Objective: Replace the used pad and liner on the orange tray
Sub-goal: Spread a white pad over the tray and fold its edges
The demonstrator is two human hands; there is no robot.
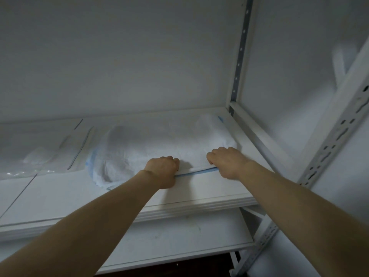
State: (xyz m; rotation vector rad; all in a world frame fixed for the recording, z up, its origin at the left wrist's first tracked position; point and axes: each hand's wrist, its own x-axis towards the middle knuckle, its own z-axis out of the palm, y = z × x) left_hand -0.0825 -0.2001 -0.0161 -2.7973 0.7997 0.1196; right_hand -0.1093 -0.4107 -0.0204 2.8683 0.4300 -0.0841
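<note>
Okay, two grips: left grip (162, 169) and right grip (225, 161) each clamp the near edge of one pad pile (159, 141); fingertips hidden.

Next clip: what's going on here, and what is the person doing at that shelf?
A person reaches both bare arms onto a white shelf of a metal rack. The left hand and right hand each grip the near, blue-trimmed edge of a white pad that lies on the shelf. The pad is not yet lifted off. Clear plastic bags lie further left on the same shelf.
</note>
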